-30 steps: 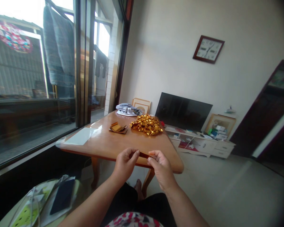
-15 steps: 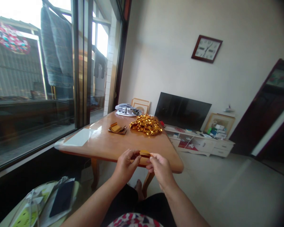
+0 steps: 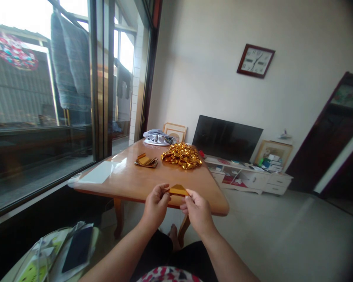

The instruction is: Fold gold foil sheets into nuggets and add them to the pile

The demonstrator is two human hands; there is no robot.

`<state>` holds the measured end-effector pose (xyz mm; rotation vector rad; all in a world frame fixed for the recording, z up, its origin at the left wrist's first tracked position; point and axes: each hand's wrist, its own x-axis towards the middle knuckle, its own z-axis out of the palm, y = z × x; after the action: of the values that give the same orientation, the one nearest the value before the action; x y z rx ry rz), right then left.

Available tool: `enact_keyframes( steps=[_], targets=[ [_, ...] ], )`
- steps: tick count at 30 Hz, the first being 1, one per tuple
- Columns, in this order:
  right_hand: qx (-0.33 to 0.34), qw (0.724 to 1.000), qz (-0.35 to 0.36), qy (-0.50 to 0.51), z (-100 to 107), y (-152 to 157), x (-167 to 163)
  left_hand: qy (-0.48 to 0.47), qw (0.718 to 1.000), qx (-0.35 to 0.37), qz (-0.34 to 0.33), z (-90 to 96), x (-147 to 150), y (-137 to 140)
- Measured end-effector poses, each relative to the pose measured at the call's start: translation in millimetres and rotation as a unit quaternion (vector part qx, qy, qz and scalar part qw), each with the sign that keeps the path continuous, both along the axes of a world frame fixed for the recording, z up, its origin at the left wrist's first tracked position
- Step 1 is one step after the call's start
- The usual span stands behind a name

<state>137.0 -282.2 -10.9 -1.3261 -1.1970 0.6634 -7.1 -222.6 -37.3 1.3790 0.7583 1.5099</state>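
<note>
A piece of folded gold paper (image 3: 178, 190) is stretched level between my two hands, just above the near edge of the wooden table (image 3: 135, 180). Its upper part slopes in on both sides to a narrow top. My left hand (image 3: 157, 201) pinches the left end between thumb and fingers. At the right end, my right hand (image 3: 196, 207) pinches with thumb and forefinger, its other fingers curled below. Farther back lie a stack of gold paper sheets (image 3: 146, 160) and, to its right, a heap of shiny folded gold pieces (image 3: 181, 155).
A white sheet (image 3: 97, 172) lies on the table's left side, and folded clothes (image 3: 159, 137) sit at its far end. Low on my left, a dark phone-like slab (image 3: 78, 249) rests on a stool. A television (image 3: 227, 138) stands on a white cabinet (image 3: 255, 180).
The gold paper has turned to show a broader face with sloping sides. My left hand has shifted slightly left; the piles on the table are unchanged.
</note>
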Motion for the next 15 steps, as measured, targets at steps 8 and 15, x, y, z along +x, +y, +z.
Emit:
enact_keyframes(
  steps=[8, 15],
  targets=[
    [0.005, 1.000, -0.004, -0.026, -3.6, 3.2, 0.9, -0.039, 0.995, -0.091, -0.018, 4.3, 3.3, -2.6],
    [0.001, 1.000, -0.003, -0.029, -5.9, 7.1, 3.6, -0.027, 0.995, -0.099, -0.016, 0.2, 3.9, 0.3]
  ],
)
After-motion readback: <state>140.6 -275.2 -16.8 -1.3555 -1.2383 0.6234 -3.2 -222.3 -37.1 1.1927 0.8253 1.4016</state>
